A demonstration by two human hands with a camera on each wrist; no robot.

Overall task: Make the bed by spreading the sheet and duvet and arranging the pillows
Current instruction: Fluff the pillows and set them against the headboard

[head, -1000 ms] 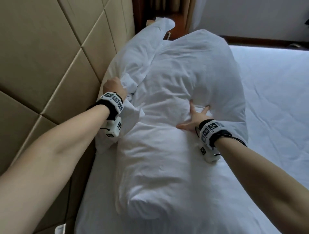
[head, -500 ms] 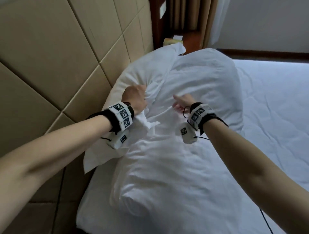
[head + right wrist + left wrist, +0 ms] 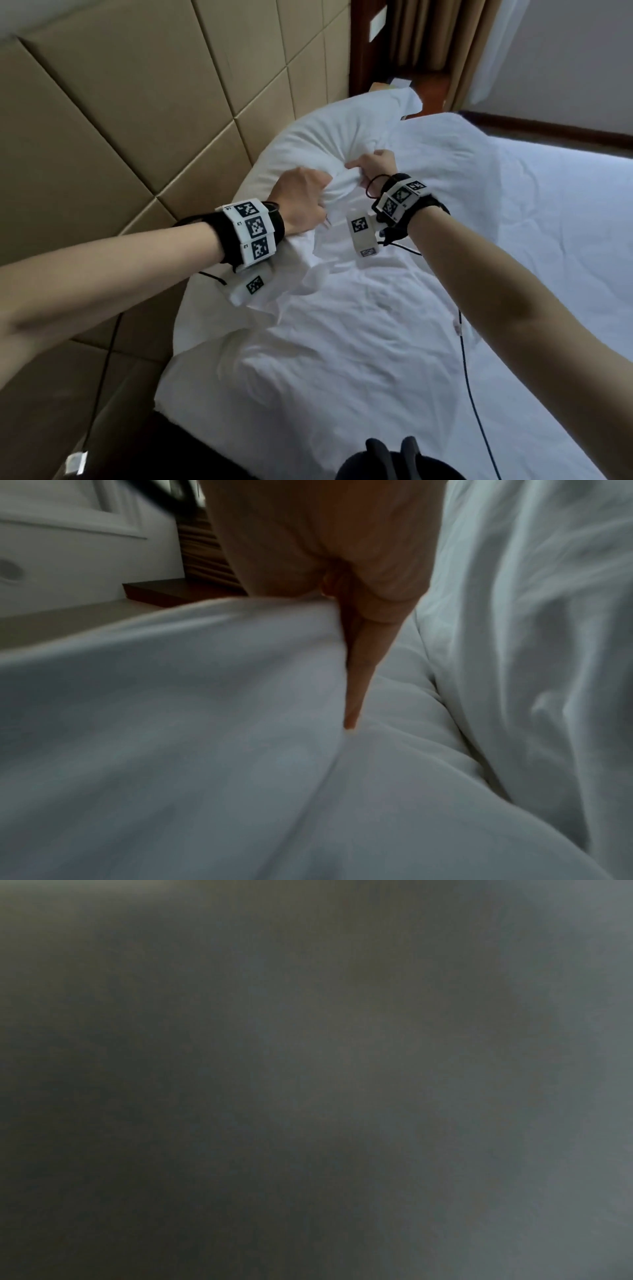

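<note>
Two white pillows lie along the padded headboard in the head view. The far pillow point(image 3: 329, 137) leans on the headboard; the near pillow point(image 3: 342, 342) lies in front of me. My left hand point(image 3: 301, 202) grips a bunch of the far pillow's near edge. My right hand point(image 3: 373, 168) grips the same edge just to the right. In the right wrist view my right hand point(image 3: 352, 642) holds white fabric point(image 3: 205, 696), one finger pointing down into a fold. The left wrist view is dark and blurred. A white sheet point(image 3: 565, 240) covers the mattress on the right.
The tan padded headboard point(image 3: 137, 120) runs along the left. A wooden post and curtains point(image 3: 411, 44) stand at the far end. A black cable point(image 3: 469, 377) hangs from my right wrist across the bed. A dark object point(image 3: 390, 459) sits at the bottom edge.
My right hand left the near pillow, where it lay flat, and moved up to grip the far pillow's edge beside my left hand. The view has shifted closer.
</note>
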